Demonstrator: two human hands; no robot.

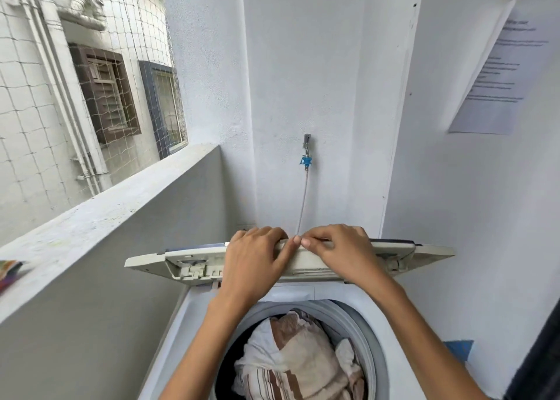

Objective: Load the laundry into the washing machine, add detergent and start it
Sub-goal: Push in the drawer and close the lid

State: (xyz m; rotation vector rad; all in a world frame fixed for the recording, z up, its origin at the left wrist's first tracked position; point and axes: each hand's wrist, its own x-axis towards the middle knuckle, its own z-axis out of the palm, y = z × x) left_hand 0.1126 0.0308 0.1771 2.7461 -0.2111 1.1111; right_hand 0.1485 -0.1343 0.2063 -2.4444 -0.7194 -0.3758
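Note:
A white top-loading washing machine (181, 324) stands below me with its drum open. Inside the drum lies the laundry (291, 360), beige, white and brown-striped cloth piled high. The folding lid (194, 261) is raised and seen edge-on across the back of the machine. My left hand (257, 257) and my right hand (339, 248) both grip the lid's top edge near its middle, fingers curled over it, fingertips almost touching.
A low grey parapet wall (106, 217) runs along the left, with a colourful packet (9, 274) on its ledge. A tap with a blue hose fitting (306, 157) is on the wall behind. A printed paper (497, 66) hangs on the right wall.

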